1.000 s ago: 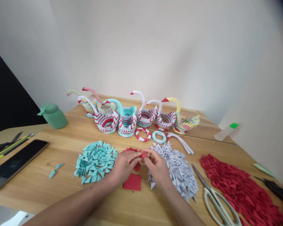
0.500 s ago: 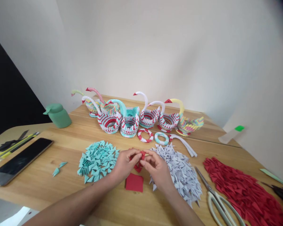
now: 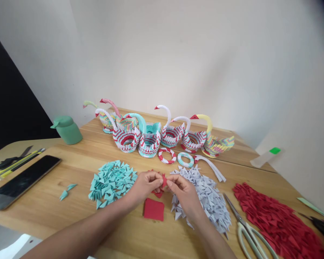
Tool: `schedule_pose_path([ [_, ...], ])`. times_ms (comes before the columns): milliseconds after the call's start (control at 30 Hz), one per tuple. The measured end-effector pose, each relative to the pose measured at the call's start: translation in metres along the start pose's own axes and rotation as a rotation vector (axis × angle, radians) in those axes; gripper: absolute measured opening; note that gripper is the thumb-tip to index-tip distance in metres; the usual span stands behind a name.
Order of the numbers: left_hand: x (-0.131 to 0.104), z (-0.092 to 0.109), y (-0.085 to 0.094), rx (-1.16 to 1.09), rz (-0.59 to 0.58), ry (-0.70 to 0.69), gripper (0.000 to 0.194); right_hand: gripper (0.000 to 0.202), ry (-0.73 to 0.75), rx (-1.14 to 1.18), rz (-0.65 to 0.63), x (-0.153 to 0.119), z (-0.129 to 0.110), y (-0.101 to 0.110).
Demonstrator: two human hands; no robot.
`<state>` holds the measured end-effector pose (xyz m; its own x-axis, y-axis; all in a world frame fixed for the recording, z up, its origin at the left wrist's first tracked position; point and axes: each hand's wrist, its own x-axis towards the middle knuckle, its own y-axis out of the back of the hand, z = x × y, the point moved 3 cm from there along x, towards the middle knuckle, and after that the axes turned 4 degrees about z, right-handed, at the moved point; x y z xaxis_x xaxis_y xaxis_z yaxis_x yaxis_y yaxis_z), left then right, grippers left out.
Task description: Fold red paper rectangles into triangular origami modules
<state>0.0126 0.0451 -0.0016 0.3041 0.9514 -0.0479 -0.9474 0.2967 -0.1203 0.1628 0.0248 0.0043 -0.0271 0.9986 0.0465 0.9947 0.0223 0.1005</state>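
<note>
Between my two hands a small piece of red paper (image 3: 164,180) is pinched, partly hidden by the fingers. My left hand (image 3: 149,184) is closed on its left side, and my right hand (image 3: 182,187) grips it from the right with thumb and forefinger. Beneath the hands lie a few red folded pieces (image 3: 158,194), mostly covered. Just in front, a stack of red paper rectangles (image 3: 153,209) rests on the wooden table (image 3: 129,233). A pile of turquoise folded triangles (image 3: 112,183) is left of my left hand; white folded triangles (image 3: 207,198) lie beside my right hand.
Several folded-paper swans (image 3: 149,142) stand at the back, with two paper rings (image 3: 167,155) and a loose white swan neck (image 3: 210,167) before them. On the right are scissors (image 3: 244,223) and a red triangle pile (image 3: 278,216). A phone (image 3: 24,181) and green pot (image 3: 68,131) are left.
Both hands have moved slightly apart and lower while still pinching the red paper, which now shows more between the fingertips. The view has shifted slightly.
</note>
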Motion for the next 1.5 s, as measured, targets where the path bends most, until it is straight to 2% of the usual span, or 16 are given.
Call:
schedule_pose_path([
  [167,-0.003,0.005,0.002,0.18,0.088,-0.147,0.017,0.027,0.045,-0.073,0.017,-0.002,-0.005,-0.002],
  [333,0.0,0.0,0.0,-0.014,-0.044,-0.02,0.034,0.026,0.035,-0.001,-0.015,-0.001,-0.003,-0.001],
  [400,0.0,0.001,0.0,-0.026,-0.055,-0.008,0.034,0.025,0.041,0.009,-0.026,0.0,-0.003,-0.001],
  [600,-0.006,0.013,0.0,0.263,0.061,-0.164,0.015,0.023,0.053,-0.077,-0.008,-0.001,-0.004,-0.001],
  [667,-0.006,0.011,-0.001,0.18,0.033,-0.132,0.017,0.024,0.053,-0.083,-0.016,-0.001,-0.006,-0.001],
  [767,-0.003,0.002,-0.004,-0.067,-0.051,0.016,0.03,0.023,0.063,-0.106,-0.006,-0.002,-0.009,0.0],
  [867,-0.001,-0.004,-0.004,-0.177,-0.071,0.103,0.039,0.022,0.088,-0.146,0.018,-0.002,-0.01,-0.001],
  [1067,-0.003,-0.001,-0.003,-0.128,0.001,0.036,0.03,0.023,0.074,-0.132,0.01,-0.003,-0.009,-0.003],
  [1300,-0.003,0.002,-0.003,-0.093,-0.091,0.006,0.036,0.023,0.075,-0.088,0.052,-0.002,-0.009,0.0],
  [1500,-0.002,0.001,0.0,0.0,-0.097,-0.027,0.036,0.022,0.11,-0.158,0.074,-0.002,-0.006,0.004],
])
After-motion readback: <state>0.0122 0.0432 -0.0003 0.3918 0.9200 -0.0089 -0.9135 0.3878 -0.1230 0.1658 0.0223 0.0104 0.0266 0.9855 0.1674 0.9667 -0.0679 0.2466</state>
